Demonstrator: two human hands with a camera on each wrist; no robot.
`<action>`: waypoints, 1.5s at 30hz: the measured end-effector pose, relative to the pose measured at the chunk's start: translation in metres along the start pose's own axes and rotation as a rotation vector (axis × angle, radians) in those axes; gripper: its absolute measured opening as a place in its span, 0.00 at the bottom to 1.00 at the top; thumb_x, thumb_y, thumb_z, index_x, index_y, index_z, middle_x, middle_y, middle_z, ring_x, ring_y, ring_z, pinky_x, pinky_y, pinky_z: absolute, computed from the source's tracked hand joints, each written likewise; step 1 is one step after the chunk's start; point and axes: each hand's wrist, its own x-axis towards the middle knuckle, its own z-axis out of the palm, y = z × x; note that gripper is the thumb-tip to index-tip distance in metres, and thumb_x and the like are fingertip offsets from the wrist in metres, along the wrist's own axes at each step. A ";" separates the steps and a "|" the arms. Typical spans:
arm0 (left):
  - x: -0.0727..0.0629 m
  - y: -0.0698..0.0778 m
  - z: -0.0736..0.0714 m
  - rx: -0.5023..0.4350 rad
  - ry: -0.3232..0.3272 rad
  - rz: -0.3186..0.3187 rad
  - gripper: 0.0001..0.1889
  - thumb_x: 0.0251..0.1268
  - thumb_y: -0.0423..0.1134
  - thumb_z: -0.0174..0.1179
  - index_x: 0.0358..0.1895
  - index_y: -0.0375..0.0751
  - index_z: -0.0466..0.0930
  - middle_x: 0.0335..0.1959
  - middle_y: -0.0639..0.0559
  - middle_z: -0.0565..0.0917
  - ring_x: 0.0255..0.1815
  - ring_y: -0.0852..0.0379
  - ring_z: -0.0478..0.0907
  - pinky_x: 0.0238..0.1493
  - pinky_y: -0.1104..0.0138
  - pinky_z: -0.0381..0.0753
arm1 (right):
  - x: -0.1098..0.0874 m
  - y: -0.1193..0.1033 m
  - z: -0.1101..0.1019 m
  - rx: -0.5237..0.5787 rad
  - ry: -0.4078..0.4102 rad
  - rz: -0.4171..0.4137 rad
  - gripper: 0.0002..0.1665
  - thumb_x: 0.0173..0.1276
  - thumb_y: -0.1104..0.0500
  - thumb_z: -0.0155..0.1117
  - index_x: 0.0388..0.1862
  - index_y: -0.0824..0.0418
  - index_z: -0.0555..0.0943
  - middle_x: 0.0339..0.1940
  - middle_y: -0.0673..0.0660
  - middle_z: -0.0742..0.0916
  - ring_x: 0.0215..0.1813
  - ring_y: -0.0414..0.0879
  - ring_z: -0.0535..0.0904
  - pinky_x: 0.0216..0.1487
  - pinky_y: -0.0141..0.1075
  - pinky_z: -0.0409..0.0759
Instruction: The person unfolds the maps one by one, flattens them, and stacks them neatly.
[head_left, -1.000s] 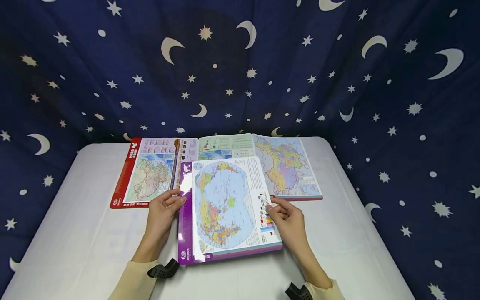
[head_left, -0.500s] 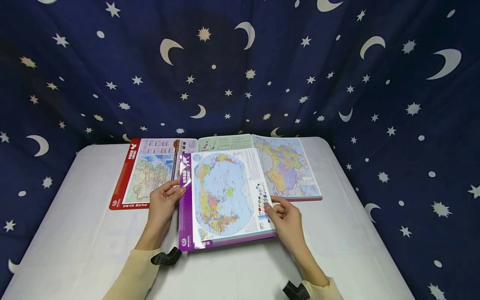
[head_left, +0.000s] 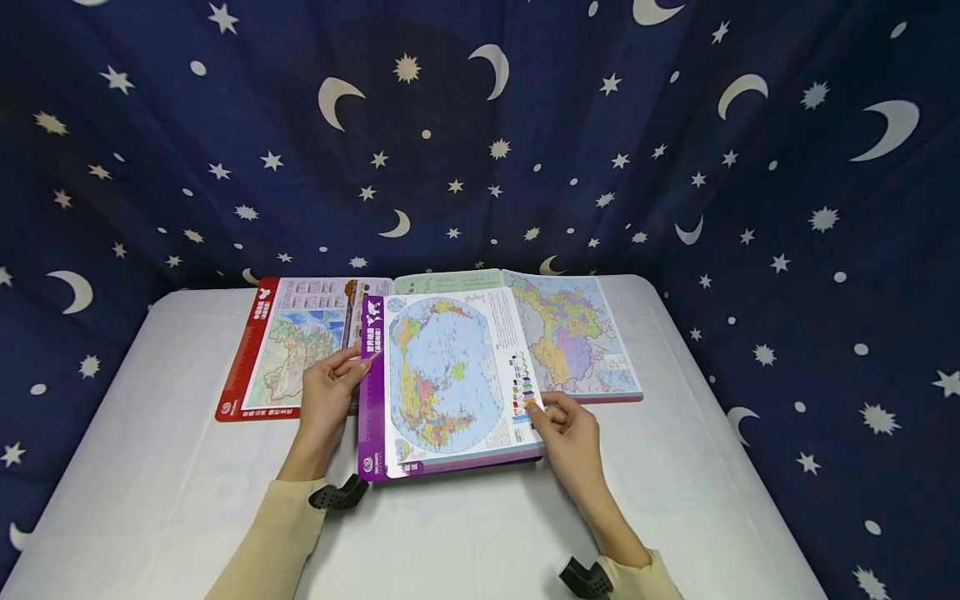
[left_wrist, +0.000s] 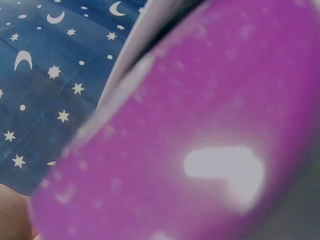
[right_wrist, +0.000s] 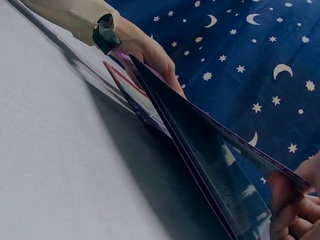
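A folded world map [head_left: 446, 375] with a purple left border is held tilted above the table. My left hand [head_left: 326, 400] pinches its left border between thumb and fingers. At the right edge, my right hand [head_left: 572, 437] pinches the map, thumb on top. In the right wrist view the folded panels [right_wrist: 200, 135] part in a narrow wedge below the top sheet, with fingers [right_wrist: 287, 215] at its edge. The glossy purple border [left_wrist: 165, 125] fills most of the left wrist view, blurred and with glare. Behind it lies an opened red-bordered map [head_left: 573, 333], its middle partly covered.
A white cloth-covered table [head_left: 450, 542] lies beneath. Dark blue curtains [head_left: 450, 108] with moons and stars stand along the back and sides. Each wrist wears a black camera, such as the left one [head_left: 337, 493].
The world map has risen and moved away from me toward the opened map, covering more of its middle. Its near edge tilts up. Both hands keep their hold; the left moved slightly forward.
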 end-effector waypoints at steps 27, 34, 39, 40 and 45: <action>0.003 0.000 -0.014 -0.019 -0.236 0.037 0.24 0.76 0.23 0.58 0.71 0.23 0.71 0.39 0.58 0.88 0.40 0.66 0.88 0.47 0.72 0.87 | -0.003 -0.013 -0.007 0.055 0.050 -0.036 0.09 0.74 0.62 0.71 0.49 0.66 0.86 0.19 0.56 0.77 0.17 0.34 0.60 0.17 0.28 0.55; 0.002 0.001 -0.020 -0.025 -0.205 0.020 0.25 0.75 0.23 0.59 0.72 0.23 0.70 0.38 0.61 0.89 0.40 0.67 0.88 0.48 0.73 0.86 | -0.003 -0.021 -0.017 0.036 0.058 -0.056 0.10 0.75 0.61 0.69 0.50 0.66 0.85 0.18 0.53 0.74 0.16 0.34 0.57 0.15 0.29 0.53; 0.003 0.003 -0.024 -0.047 -0.186 0.003 0.25 0.75 0.24 0.59 0.72 0.23 0.70 0.38 0.61 0.89 0.39 0.66 0.88 0.47 0.73 0.86 | -0.003 -0.025 -0.023 0.040 0.069 -0.080 0.11 0.76 0.60 0.69 0.50 0.67 0.85 0.17 0.53 0.74 0.15 0.34 0.56 0.14 0.32 0.52; 0.003 0.004 -0.025 -0.048 -0.183 0.002 0.25 0.76 0.24 0.59 0.72 0.23 0.70 0.38 0.61 0.89 0.39 0.66 0.89 0.46 0.72 0.87 | -0.003 -0.025 -0.023 0.043 0.072 -0.090 0.11 0.76 0.61 0.69 0.50 0.67 0.85 0.17 0.53 0.74 0.15 0.34 0.56 0.14 0.33 0.52; 0.003 0.004 -0.030 -0.049 -0.171 -0.010 0.25 0.76 0.26 0.60 0.73 0.24 0.70 0.39 0.61 0.89 0.41 0.66 0.89 0.47 0.73 0.86 | -0.002 -0.023 -0.027 0.036 0.083 -0.115 0.11 0.76 0.62 0.68 0.51 0.68 0.85 0.16 0.52 0.72 0.15 0.35 0.56 0.14 0.36 0.53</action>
